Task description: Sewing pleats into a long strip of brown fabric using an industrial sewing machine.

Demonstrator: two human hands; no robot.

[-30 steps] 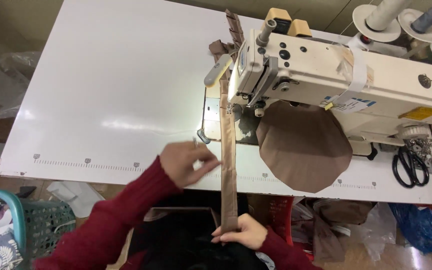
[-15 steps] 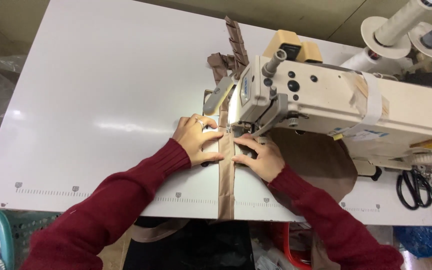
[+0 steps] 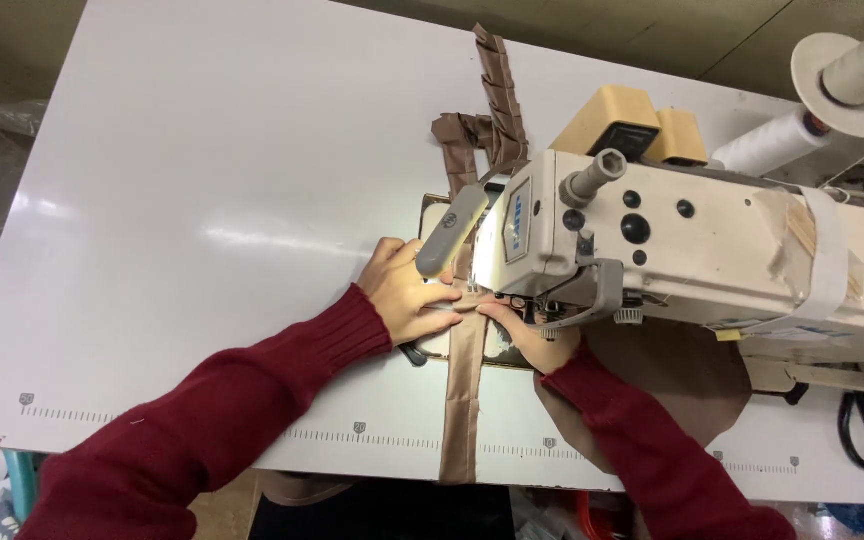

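Brown fabric strip point(image 3: 464, 395), one, pressed flat by two hands at one sewing machine point(image 3: 692, 250).

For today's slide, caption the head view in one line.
Both hands, left hand and right hand, press a brown fabric strip beneath a sewing machine.

That long brown woven cloth strip point(image 3: 462, 385) looks matt with a slight sheen, pleated past the needle. The cream sewing machine head point(image 3: 692, 250) is smooth painted metal, semi-glossy. The white table top point(image 3: 182, 200) is glossy laminate, throwing glare. Dark red sleeves point(image 3: 252, 400) are soft ribbed knit.
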